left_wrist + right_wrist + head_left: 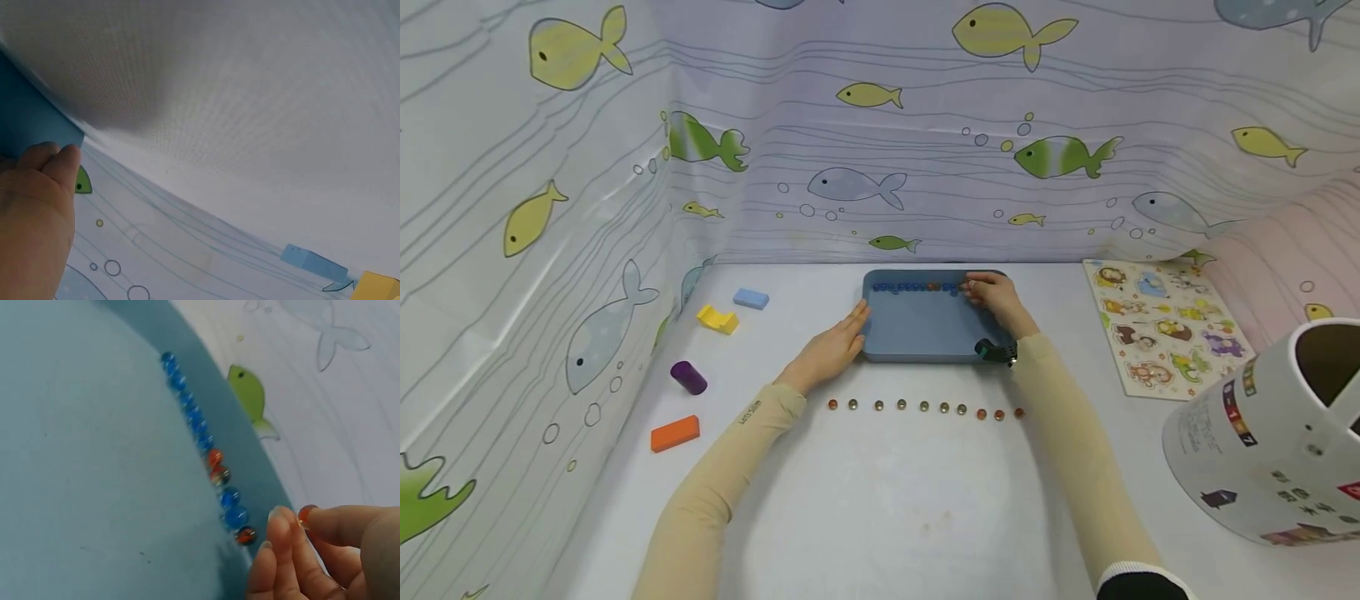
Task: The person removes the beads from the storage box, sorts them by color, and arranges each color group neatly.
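Observation:
A blue tray [925, 333] lies at the middle of the white table. A row of mostly blue marbles [913, 287] runs along its far wall, seen close in the right wrist view as the marble row [200, 431]. At the row's right end my right hand [987, 293] pinches a small red marble [306, 514] between its fingertips [281, 528]. My left hand [831, 346] lies flat on the table, its fingers [53, 164] touching the tray's left edge [31, 119]. A second row of marbles [925, 407] lies on the table in front of the tray.
Left of the tray lie a blue block [751, 298], a yellow block [717, 318], a purple cylinder [688, 377] and an orange block [675, 433]. An animal puzzle board [1165, 325] lies at the right, with a white cylindrical container [1270, 442] near it. Fish-patterned curtains wall in the table.

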A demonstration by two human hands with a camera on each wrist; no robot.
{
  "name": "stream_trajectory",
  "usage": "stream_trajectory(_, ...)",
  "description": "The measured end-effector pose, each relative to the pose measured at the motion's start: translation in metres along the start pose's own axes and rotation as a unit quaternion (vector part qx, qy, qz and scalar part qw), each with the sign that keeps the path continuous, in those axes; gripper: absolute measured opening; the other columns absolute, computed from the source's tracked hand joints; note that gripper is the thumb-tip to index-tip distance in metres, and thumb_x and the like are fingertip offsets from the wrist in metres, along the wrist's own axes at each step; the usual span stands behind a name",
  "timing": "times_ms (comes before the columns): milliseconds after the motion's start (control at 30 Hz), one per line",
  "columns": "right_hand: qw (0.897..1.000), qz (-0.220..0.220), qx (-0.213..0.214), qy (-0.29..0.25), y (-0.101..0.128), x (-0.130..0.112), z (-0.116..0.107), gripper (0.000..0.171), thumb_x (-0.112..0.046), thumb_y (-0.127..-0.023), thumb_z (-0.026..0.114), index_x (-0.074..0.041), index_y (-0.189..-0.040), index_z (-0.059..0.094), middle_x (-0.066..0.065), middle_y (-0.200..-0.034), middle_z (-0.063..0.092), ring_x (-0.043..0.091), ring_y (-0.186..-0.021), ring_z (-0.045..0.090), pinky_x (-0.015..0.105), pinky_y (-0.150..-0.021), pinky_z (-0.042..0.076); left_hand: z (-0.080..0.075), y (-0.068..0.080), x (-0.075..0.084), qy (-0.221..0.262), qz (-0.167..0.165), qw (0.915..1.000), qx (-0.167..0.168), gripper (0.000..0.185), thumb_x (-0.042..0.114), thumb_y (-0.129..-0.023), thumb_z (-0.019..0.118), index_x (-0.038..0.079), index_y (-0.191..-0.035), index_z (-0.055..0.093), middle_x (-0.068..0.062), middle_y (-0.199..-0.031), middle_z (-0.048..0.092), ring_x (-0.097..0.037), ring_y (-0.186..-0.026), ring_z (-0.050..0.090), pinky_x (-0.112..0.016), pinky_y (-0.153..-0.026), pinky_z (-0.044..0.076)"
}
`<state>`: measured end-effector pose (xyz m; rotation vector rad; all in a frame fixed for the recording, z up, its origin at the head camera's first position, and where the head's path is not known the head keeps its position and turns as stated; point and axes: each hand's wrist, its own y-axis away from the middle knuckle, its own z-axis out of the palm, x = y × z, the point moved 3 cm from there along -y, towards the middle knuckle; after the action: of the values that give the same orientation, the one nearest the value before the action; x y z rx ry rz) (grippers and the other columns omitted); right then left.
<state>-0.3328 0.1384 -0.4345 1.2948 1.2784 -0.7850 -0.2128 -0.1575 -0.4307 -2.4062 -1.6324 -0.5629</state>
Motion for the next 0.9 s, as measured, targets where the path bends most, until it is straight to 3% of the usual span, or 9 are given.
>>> stream_trajectory(233, 0.99, 0.005, -0.075, -0.116, 0.024, -0.013, -0.008, 0.048, -0.015, -0.103, 0.046, 0.0, -0.147, 0.037, -0.003, -0.107, 0.066, 0.005, -0.09, 0.062, 0.019, -0.079, 0.053, 0.0, 0.001, 0.002, 0.002, -0.001, 1.0, 0.0, 0.056, 0.023, -0.105, 0.034, 0.005, -0.155, 0.017, -0.007, -0.164, 0.007, -0.028, -0.149, 0.022, -0.044, -0.121, 0.027)
stream_trajectory(333, 0.985, 0.006, -0.096, -0.14, 0.036, -0.019, -0.012, 0.051, -0.018, -0.103, 0.045, 0.0, -0.149, 0.032, -0.005, -0.105, 0.064, 0.003, -0.086, 0.061, 0.017, -0.076, 0.052, -0.001, 0.001, 0.002, 0.001, -0.003, 1.0, 0.0, 0.056, 0.023, -0.105, 0.033, 0.005, -0.155, 0.017, -0.007, -0.164, 0.007, -0.027, -0.149, 0.021, -0.044, -0.121, 0.027)
stream_trajectory(433, 0.983, 0.008, -0.102, -0.15, 0.05, -0.023, -0.018, 0.049, -0.02, -0.103, 0.046, -0.002, -0.147, 0.035, -0.005, -0.105, 0.063, 0.003, -0.085, 0.06, 0.014, -0.073, 0.051, 0.0, 0.0, 0.002, 0.002, -0.003, 1.0, -0.001, 0.056, 0.023, -0.105, 0.033, 0.005, -0.155, 0.016, -0.007, -0.164, 0.006, -0.027, -0.149, 0.021, -0.044, -0.121, 0.026)
stream_trajectory(600, 0.987, 0.001, -0.099, -0.123, 0.078, -0.02, -0.031, 0.029, -0.023, -0.102, 0.048, -0.014, -0.129, 0.05, -0.009, -0.103, 0.064, 0.003, -0.084, 0.059, 0.013, -0.07, 0.049, 0.001, 0.0, 0.0, 0.003, -0.004, 1.0, 0.0, 0.056, 0.023, -0.105, 0.032, 0.005, -0.155, 0.017, -0.007, -0.164, 0.007, -0.028, -0.149, 0.021, -0.044, -0.121, 0.026)
stream_trajectory(900, 0.986, -0.004, -0.1, -0.137, 0.126, 0.006, -0.061, 0.015, -0.023, -0.101, 0.05, -0.022, -0.112, 0.062, -0.007, -0.099, 0.068, 0.006, -0.081, 0.057, 0.016, -0.068, 0.049, 0.0, 0.0, 0.0, 0.007, 0.003, 1.0, 0.002, 0.056, 0.023, -0.105, 0.032, 0.004, -0.155, 0.017, -0.008, -0.164, 0.007, -0.028, -0.149, 0.022, -0.044, -0.121, 0.026)
